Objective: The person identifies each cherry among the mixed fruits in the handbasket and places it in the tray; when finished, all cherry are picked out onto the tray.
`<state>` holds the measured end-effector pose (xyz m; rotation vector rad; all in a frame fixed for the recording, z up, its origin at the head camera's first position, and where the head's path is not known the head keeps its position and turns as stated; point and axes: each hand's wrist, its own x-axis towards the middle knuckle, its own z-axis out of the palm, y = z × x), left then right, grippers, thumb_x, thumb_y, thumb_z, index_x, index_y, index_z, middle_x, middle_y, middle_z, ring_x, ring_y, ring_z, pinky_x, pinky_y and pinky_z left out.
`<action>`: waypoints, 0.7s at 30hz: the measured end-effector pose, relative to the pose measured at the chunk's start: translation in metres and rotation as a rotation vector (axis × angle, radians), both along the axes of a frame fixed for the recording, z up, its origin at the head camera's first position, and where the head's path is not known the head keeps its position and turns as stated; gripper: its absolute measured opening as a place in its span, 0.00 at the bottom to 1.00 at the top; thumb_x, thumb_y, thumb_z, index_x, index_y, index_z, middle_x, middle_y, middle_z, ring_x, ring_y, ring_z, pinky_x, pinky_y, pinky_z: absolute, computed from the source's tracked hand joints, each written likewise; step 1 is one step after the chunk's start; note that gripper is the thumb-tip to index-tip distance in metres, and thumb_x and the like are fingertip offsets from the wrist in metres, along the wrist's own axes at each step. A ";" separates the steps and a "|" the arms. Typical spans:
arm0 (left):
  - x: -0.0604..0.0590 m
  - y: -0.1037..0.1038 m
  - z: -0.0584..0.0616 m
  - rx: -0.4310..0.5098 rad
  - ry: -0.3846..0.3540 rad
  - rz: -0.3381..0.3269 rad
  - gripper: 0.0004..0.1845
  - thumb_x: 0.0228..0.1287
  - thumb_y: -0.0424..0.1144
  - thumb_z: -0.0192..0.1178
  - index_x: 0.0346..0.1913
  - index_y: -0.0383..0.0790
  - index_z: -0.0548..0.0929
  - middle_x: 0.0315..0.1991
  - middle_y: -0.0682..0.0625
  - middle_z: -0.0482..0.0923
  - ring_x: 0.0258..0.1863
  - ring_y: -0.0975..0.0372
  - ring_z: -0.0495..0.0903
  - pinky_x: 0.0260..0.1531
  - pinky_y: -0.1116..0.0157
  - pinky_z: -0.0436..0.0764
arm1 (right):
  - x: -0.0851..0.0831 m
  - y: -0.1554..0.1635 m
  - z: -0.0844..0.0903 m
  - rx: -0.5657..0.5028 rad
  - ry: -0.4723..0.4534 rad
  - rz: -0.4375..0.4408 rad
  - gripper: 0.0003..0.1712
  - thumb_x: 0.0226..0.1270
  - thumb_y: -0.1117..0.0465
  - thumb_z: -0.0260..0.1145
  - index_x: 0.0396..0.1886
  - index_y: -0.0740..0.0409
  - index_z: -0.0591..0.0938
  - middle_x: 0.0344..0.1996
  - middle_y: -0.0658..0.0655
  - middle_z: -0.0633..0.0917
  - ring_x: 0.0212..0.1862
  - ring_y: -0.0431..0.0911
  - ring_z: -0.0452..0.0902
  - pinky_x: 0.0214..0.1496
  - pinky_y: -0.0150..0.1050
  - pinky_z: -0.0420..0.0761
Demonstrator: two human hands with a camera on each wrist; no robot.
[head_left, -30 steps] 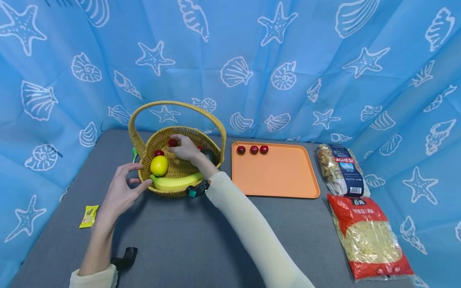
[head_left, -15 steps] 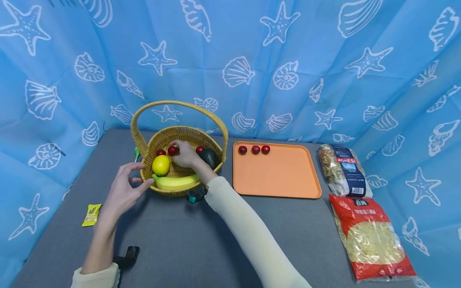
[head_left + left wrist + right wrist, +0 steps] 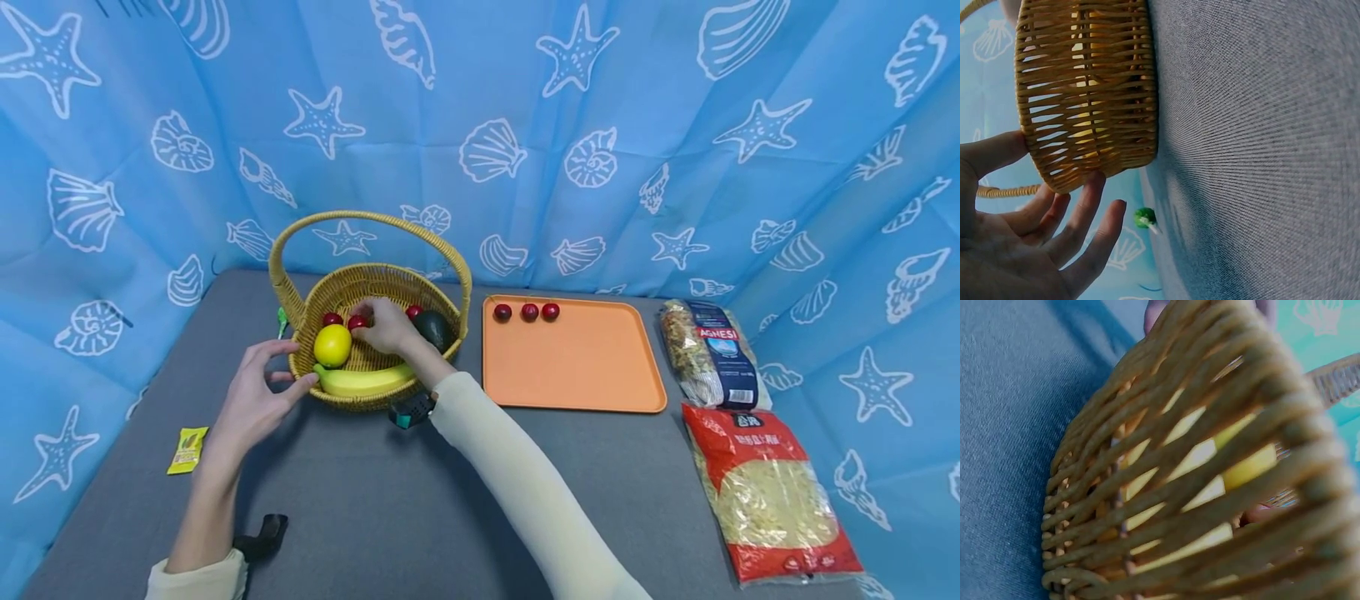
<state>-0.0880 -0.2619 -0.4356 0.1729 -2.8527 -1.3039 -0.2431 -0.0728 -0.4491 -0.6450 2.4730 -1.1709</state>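
Lower and nearer than a second ago, one cherry (image 3: 357,323) pinched in the right hand (image 3: 386,327) has come down inside the wicker basket (image 3: 390,279); it is now close to the round yellow fruit (image 3: 333,346), off that fruit's 1 o'clock.

With the basket's middle as the clock's centre and 12 at the far side, the nearest things are a red-topped bag (image 3: 772,492) out at 4 o'clock and a small yellow packet (image 3: 187,450) at 8, both on the grey tabletop (image 3: 375,525). Also at 8, the left hand (image 3: 255,392) grasps the basket's end, thumb and fingers spread against rim and outer weave. Inside, a banana (image 3: 367,382) lies along 6 o'clock by the near rim, the yellow fruit just short of 9. The right hand reaches in from 5 o'clock, finger and thumb on its cherry; whether that cherry touches the basket floor I cannot tell. A dark oval fruit (image 3: 432,331) sits at 3, a second cherry (image 3: 332,319) towards 10, a third cherry (image 3: 413,311) at 2. Outside at 9 stands or lies a green-headed stick (image 3: 1145,217). Out at 3 o'clock, an orange tray (image 3: 573,367) bears three cherries (image 3: 529,312) near its far edge, with a bag marked AGNESI (image 3: 716,354) beyond. Farthest, at 12, hangs a blue curtain (image 3: 427,183).
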 end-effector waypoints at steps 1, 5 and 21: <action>0.000 0.000 0.000 0.002 -0.002 0.000 0.35 0.78 0.49 0.66 0.78 0.34 0.69 0.81 0.30 0.58 0.62 0.37 0.80 0.56 0.44 0.84 | 0.001 0.002 0.002 -0.024 -0.002 -0.008 0.17 0.81 0.63 0.68 0.64 0.59 0.83 0.61 0.60 0.86 0.58 0.49 0.83 0.60 0.38 0.83; 0.000 0.000 0.000 0.001 -0.003 0.001 0.35 0.78 0.48 0.66 0.78 0.34 0.69 0.81 0.30 0.58 0.61 0.37 0.80 0.55 0.47 0.84 | 0.008 0.016 0.011 -0.122 0.005 0.008 0.18 0.81 0.62 0.68 0.65 0.59 0.82 0.61 0.61 0.86 0.46 0.45 0.82 0.44 0.31 0.78; 0.000 0.000 -0.001 -0.010 0.025 0.004 0.34 0.77 0.46 0.67 0.77 0.33 0.70 0.80 0.30 0.60 0.61 0.38 0.80 0.53 0.49 0.84 | 0.068 0.151 0.064 -0.423 -0.004 0.154 0.21 0.75 0.68 0.70 0.65 0.63 0.80 0.48 0.63 0.85 0.32 0.57 0.84 0.35 0.36 0.85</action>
